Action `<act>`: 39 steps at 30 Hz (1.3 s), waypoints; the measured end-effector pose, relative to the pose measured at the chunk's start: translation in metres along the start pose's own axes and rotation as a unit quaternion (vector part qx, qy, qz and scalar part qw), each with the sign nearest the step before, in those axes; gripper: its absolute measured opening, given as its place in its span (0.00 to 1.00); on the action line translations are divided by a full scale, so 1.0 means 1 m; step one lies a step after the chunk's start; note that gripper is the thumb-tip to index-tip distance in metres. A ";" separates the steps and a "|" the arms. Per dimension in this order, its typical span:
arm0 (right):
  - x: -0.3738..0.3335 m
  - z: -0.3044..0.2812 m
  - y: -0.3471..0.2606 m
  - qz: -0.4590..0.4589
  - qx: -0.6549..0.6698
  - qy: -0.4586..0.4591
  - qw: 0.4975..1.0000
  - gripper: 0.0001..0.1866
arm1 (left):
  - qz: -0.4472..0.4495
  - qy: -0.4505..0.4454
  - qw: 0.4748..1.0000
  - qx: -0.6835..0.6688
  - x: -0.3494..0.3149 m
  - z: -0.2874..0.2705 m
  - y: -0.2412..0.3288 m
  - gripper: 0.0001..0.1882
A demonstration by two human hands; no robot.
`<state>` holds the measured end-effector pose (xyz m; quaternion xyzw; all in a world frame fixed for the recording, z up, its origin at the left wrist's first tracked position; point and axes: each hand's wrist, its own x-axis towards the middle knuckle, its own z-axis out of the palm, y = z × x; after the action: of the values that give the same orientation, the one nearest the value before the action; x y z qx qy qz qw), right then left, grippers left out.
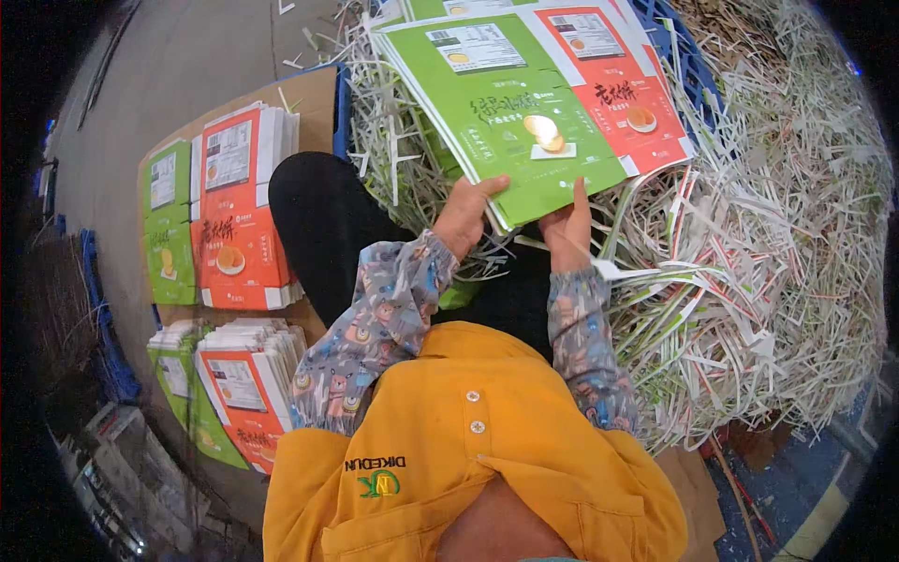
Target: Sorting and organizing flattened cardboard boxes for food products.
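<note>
Both your hands are at the near edge of the green card stack [506, 112], red stack [629, 112] just beside it on R. Your L hand [465, 214] pinches its near-L corner, thumb on top; R hand [568, 229] thumb's over the edge, other fingers hidden, can't tell grip. Shredded paper [740, 309] nearby.

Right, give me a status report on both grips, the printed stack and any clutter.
Left grip pinching the printed stack at its near left corner. Right grip on its near edge. Shredded strips heaped to the right.
</note>
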<state>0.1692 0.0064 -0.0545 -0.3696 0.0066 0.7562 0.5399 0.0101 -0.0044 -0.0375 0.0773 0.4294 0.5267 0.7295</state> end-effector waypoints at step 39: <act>0.013 -0.011 -0.036 -0.192 -0.189 0.139 0.953 0.17 | 0.067 0.050 0.565 0.821 -0.037 -0.156 0.059 0.07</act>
<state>0.2035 0.0275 -0.0560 -0.5609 -0.1325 0.5664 0.5890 -0.1445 -0.0628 -0.0809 0.6448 0.7065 -0.0016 0.2919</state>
